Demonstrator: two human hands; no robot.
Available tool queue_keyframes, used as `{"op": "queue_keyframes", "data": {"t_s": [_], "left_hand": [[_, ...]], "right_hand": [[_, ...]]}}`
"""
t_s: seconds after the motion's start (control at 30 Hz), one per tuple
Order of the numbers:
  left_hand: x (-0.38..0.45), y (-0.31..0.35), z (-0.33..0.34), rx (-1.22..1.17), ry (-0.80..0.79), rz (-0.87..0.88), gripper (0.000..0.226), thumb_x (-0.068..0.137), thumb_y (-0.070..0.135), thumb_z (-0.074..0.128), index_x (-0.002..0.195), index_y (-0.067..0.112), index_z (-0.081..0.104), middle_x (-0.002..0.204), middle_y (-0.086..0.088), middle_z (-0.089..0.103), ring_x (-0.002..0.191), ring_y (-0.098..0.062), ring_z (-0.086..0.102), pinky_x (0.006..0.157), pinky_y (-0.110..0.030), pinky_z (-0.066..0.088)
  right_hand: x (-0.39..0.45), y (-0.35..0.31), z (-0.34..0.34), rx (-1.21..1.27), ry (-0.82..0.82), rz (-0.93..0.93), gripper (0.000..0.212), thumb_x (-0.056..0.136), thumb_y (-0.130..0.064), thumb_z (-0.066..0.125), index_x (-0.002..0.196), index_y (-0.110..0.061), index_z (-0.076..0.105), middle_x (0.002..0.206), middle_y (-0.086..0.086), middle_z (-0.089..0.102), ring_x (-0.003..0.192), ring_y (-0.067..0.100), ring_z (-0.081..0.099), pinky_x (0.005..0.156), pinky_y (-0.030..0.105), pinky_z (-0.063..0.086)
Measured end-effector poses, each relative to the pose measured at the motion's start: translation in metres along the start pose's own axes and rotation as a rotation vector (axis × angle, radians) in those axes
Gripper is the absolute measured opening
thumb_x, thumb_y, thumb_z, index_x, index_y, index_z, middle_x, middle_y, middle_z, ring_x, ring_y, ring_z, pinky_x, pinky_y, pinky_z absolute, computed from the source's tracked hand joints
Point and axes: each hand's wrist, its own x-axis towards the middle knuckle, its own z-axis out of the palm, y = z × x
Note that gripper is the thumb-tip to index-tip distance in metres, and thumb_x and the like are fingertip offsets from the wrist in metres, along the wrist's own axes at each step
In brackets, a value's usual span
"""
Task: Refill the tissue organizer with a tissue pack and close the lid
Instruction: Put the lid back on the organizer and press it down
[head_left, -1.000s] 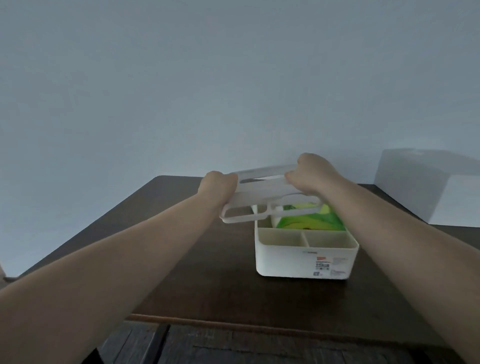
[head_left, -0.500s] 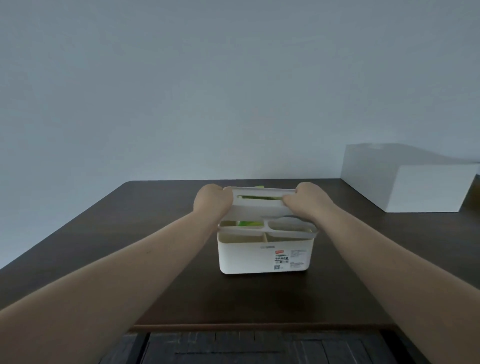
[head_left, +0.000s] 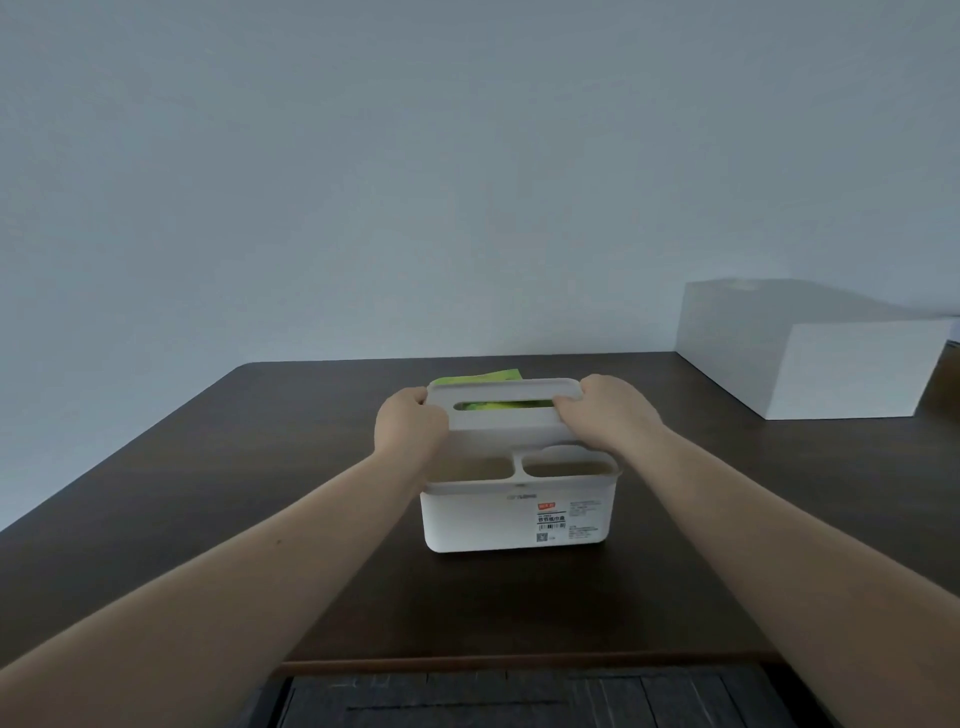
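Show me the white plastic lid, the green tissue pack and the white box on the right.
white plastic lid (head_left: 511, 422): head view, flat top below the slot.
green tissue pack (head_left: 488, 375): head view, corner behind the lid.
white box (head_left: 852, 371): head view, front face.

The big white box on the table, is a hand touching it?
No, the big white box sits apart at the right; both the left hand and right hand hold the lid.
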Motion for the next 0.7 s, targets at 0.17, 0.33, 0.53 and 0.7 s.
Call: {"op": "queue_keyframes", "data": {"t_s": [0.17, 0.33, 0.53, 0.7], "left_hand": [[0.002, -0.001, -0.001, -0.038, -0.042, -0.041, 0.036, 0.072, -0.005, 0.029, 0.082, 0.015, 0.057, 0.071, -0.007, 0.041, 0.064, -0.022, 0.03, 0.058, -0.031, 0.024], [0.006, -0.001, 0.0, -0.041, -0.062, -0.057, 0.047, 0.076, -0.003, 0.029, 0.102, 0.009, 0.066, 0.09, -0.013, 0.062, 0.061, -0.022, 0.039, 0.06, -0.026, 0.034], [0.007, 0.008, 0.003, 0.083, -0.125, -0.013, 0.058, 0.095, 0.003, 0.028, 0.152, 0.013, 0.028, 0.153, -0.004, 0.039, 0.063, 0.0, 0.035, 0.055, -0.013, 0.028], [0.011, 0.001, 0.004, 0.115, -0.13, 0.026, 0.043, 0.094, 0.003, 0.028, 0.11, 0.03, 0.058, 0.125, -0.005, 0.049, 0.095, -0.021, 0.051, 0.072, -0.022, 0.034]], "right_hand": [[0.006, -0.001, 0.001, -0.063, -0.031, 0.051, 0.026, 0.093, -0.031, 0.04, 0.082, -0.011, 0.054, 0.067, 0.001, 0.051, 0.061, 0.019, 0.05, 0.049, 0.027, 0.032], [0.012, 0.001, 0.002, -0.094, -0.055, 0.046, 0.025, 0.095, -0.032, 0.038, 0.084, -0.013, 0.05, 0.076, 0.005, 0.054, 0.08, 0.03, 0.054, 0.068, 0.032, 0.04], [0.015, 0.005, 0.009, 0.103, -0.028, 0.075, 0.03, 0.092, -0.009, 0.039, 0.061, -0.012, 0.04, 0.062, 0.005, 0.046, 0.064, 0.026, 0.047, 0.048, 0.028, 0.029], [0.018, 0.011, 0.01, 0.331, 0.025, 0.143, 0.023, 0.088, -0.002, 0.04, 0.069, -0.006, 0.051, 0.064, 0.006, 0.045, 0.055, 0.021, 0.038, 0.05, 0.028, 0.03]]}}
